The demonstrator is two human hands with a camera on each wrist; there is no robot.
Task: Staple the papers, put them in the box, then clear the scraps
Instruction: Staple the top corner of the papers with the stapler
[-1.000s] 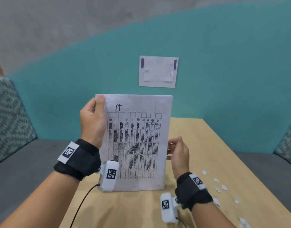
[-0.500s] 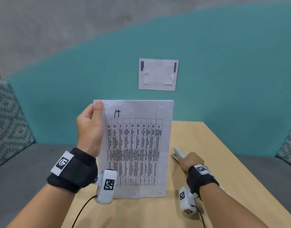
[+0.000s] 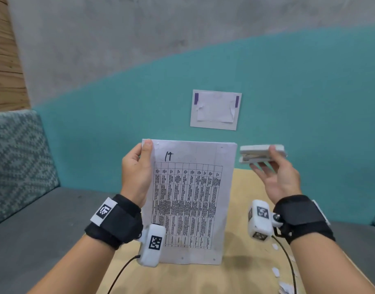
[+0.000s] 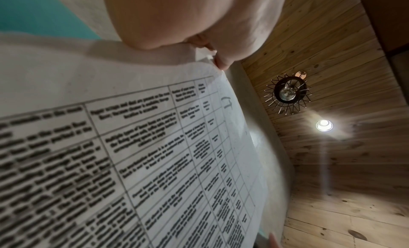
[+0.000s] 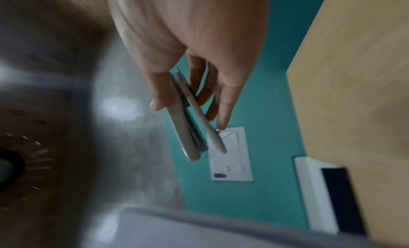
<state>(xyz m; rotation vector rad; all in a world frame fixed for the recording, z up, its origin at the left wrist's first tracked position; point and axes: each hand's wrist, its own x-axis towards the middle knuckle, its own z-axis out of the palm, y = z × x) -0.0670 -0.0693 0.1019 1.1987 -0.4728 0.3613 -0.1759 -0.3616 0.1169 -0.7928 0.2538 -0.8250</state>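
Now left hand [image 3: 135,172] pinches the papers [image 3: 191,200] at their top left corner, stack upright, bottom edge resting on the worktop [image 3: 244,259] near its left edge. Right hand [image 3: 278,179] holds the stapler [image 3: 262,153] between thumb and fingers [image 3: 262,169], just beside the stack's top right corner. Scraps [image 3: 275,271] lie along the right edge. Risk: one-corner hold lets sheets fan or sag, so the staple misses pages. Box not visible.

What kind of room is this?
Probably a cafe-style booth or lounge nook: a wooden table flanked by grey cushioned benches, a teal-painted wall, and a plank ceiling with a wire pendant lamp.
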